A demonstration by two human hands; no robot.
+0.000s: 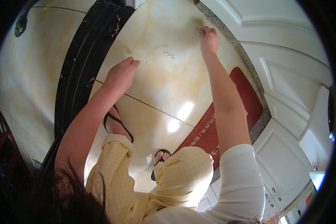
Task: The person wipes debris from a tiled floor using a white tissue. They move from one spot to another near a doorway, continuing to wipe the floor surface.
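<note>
My right hand [210, 40] is reached out low over the tile floor, close to the cabinet base. A small greyish crumpled wad [199, 29] shows at its fingertips; its material is hard to make out. My left hand [122, 73] is above the floor beside a black ridged door sill [78, 61]. Its fingers are curled closed, and I see nothing in them. Between the two hands, pale crumbs or scraps [168, 55] lie on the glossy cream floor tile [156, 81], with a faint smear just behind them.
White panelled cabinets [285, 67] on a grey stone base [235, 44] line the right side. A red mat with writing [198, 131] lies along them. Light debris [116, 26] clings to the black sill. A dark green curved object [21, 24] is at the far left.
</note>
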